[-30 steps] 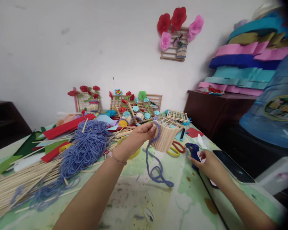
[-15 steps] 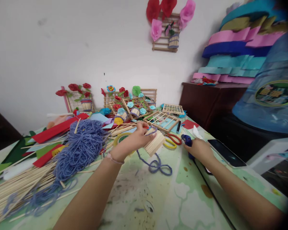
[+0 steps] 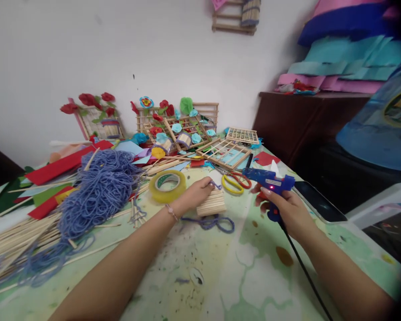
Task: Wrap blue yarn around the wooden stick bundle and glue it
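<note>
The left hand [image 3: 198,195] pinches the little stick piece [image 3: 211,205] and some purple yarn [image 3: 216,220], low over the desk [image 3: 227,276]. That piece lies to the left of the right hand [image 3: 290,208], which grips a blue glue gun [image 3: 273,180] with its long nose pointing left

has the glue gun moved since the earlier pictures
Yes, upward: against the scissors, the glue gun in the right hand now sits higher in the view.
</note>
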